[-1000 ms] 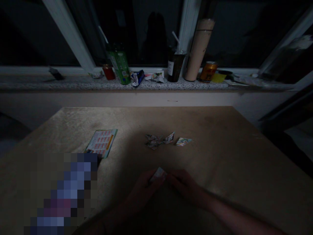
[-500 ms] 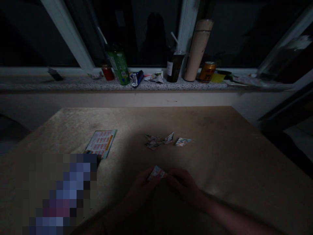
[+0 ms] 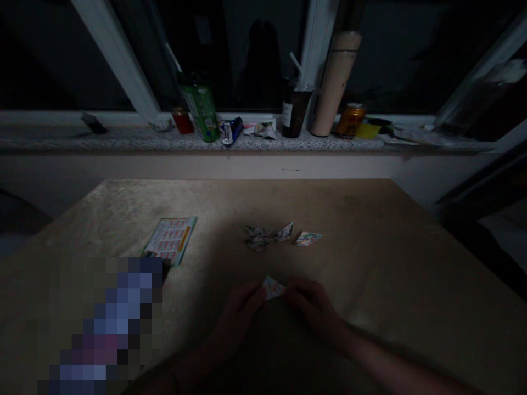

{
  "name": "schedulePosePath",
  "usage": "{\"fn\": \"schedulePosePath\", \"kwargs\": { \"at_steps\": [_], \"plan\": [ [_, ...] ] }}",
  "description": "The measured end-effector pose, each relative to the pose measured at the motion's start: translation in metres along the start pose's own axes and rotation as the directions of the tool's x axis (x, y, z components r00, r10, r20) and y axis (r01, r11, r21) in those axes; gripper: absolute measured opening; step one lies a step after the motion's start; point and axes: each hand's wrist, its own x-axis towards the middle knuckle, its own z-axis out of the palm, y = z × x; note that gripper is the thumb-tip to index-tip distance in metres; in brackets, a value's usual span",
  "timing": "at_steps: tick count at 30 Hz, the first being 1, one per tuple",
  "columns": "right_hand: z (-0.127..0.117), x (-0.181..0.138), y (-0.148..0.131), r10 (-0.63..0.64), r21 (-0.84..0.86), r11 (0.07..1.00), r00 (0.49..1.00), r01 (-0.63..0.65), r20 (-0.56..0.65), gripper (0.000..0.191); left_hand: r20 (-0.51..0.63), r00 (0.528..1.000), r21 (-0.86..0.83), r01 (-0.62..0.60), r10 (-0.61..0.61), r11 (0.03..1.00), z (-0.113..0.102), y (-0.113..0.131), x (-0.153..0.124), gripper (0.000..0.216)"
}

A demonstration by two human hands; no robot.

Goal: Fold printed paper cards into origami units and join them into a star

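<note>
The scene is dim. My left hand (image 3: 239,315) and my right hand (image 3: 315,307) meet near the front of a brown table (image 3: 370,263). Between their pinched fingertips they hold a small folded piece of printed paper (image 3: 272,287) just above the tabletop. Farther back on the table lie a cluster of folded paper pieces (image 3: 265,237) and one separate folded piece (image 3: 308,238). A printed card with red panels (image 3: 171,240) lies to the left of them.
A stone window sill (image 3: 123,140) behind the table carries a green bottle (image 3: 201,107), a red jar (image 3: 182,120), a dark cup with a straw (image 3: 294,109), a tall beige flask (image 3: 335,82), a gold can (image 3: 349,119) and wrappers. A blurred-out patch covers the table's front left.
The folded paper between my fingers has turned and shifted slightly right and up; both hands have adjusted their pinch around it. Nothing else on the table has moved.
</note>
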Motion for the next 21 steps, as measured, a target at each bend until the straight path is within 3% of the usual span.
{"fn": "schedulePosePath", "kwargs": {
  "at_steps": [3, 9, 17, 21],
  "plan": [
    [-0.0008, 0.0003, -0.0016, 0.013, 0.027, 1.000, 1.000, -0.013, 0.003, 0.028, 0.067, 0.994, 0.055, -0.089, 0.086, 0.995, 0.0004, 0.0005, 0.0020, 0.035],
    [0.0004, 0.0021, -0.0037, -0.014, -0.050, 0.998, 0.985, 0.023, 0.172, 0.034, 0.151, 0.971, 0.085, -0.198, 0.184, 0.977, 0.0030, -0.0047, 0.0030, 0.032],
    [0.0027, 0.0011, -0.0026, 0.014, -0.063, 0.998, 0.988, -0.005, 0.154, 0.036, 0.222, 0.960, 0.058, -0.189, 0.172, 0.980, 0.0036, -0.0066, 0.0056, 0.034],
    [0.0008, 0.0011, -0.0052, 0.034, -0.053, 0.998, 0.991, -0.028, 0.126, 0.040, 0.194, 0.971, 0.029, -0.151, 0.143, 0.988, 0.0023, -0.0048, 0.0037, 0.035]
  ]
}}
